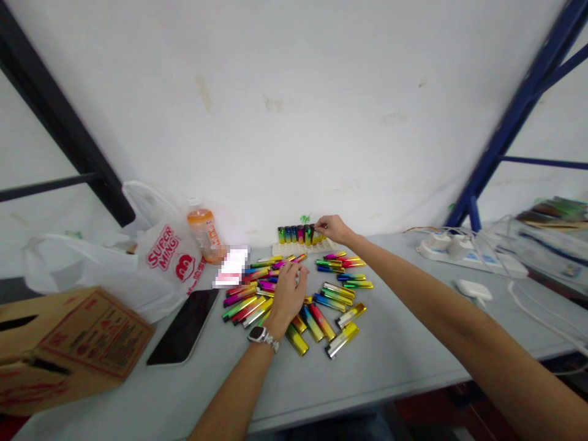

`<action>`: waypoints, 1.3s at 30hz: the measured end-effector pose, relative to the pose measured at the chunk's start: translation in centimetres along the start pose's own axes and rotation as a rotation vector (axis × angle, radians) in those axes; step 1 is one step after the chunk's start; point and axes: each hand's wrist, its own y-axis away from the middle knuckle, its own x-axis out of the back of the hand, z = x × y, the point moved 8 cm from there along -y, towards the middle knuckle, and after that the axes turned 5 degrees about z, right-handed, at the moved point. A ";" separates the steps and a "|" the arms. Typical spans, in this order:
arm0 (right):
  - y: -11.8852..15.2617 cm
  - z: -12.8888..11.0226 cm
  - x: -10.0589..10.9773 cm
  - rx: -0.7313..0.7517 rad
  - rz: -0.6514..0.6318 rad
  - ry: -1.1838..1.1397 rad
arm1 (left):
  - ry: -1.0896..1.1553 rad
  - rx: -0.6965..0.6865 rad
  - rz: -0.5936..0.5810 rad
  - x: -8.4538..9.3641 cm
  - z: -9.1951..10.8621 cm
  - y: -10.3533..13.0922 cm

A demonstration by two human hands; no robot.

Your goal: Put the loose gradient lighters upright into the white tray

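Metallic gold shading into green, red and blue: loose lighters point(323, 321) lie flat in a broad fan on the grey counter point(381, 373). Behind them, near the white wall point(321, 116), we record a short row of upright lighters point(294, 234), dark tops uppermost, on a low pale tray point(298, 249). Bases set side by side; we cannot tell whether each sits in its own hole.

Right hand: point(337, 228) at the row's right end, fingers pinched together on what looks like the dark top of the end lighter point(323, 237). The grip is small and partly hidden in this view.

Left hand: point(288, 294) over the middle of the fan, fingers half curled, back of the hand up. Their undersides are hidden, so we cannot tell whether they grip anything. A wristwatch point(258, 334) sits at that wrist.

Step in hand, our judgement: setting a lighter upright at the end of the row. The next move calls for a plumb base before the pinch is eased, then a lift clear of the close neighbour, which a sideways brush could topple.

Left of the fan: a dark-screened phone point(184, 327), clear of the lighters.
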 end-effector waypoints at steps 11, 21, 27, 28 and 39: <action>1.4 -0.4 -0.8 -0.016 0.023 0.122 | 0.008 0.016 0.008 0.0 0.0 0.1; 7.9 -3.6 -0.7 -0.107 -0.138 0.319 | -0.038 -0.033 0.002 0.0 0.2 0.0; 10.4 -4.6 -1.0 -0.163 -0.260 0.436 | -0.056 -0.031 -0.005 -0.1 0.3 0.0; 10.3 -4.6 -1.1 -0.175 -0.278 0.434 | -0.062 -0.028 -0.004 -0.1 0.3 0.0; 7.8 -7.6 -2.9 0.019 -0.302 0.318 | -0.021 0.007 0.132 1.0 -0.7 -0.4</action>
